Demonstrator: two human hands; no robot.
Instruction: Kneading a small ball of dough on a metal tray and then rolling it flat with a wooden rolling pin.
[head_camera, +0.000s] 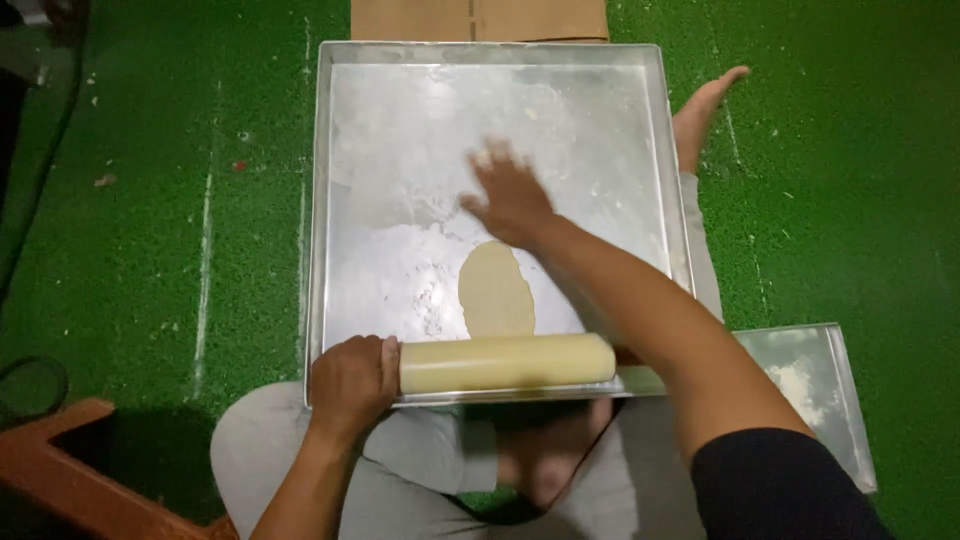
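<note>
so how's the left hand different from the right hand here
The left hand is closed around the end of the pale rolling pin at the tray's near edge; the right hand holds nothing. The left hand looks sharp; the right hand is blurred, fingers spread flat over the floured metal tray, just beyond the oval dough sheet. Both are bare and belong to the same person.
</note>
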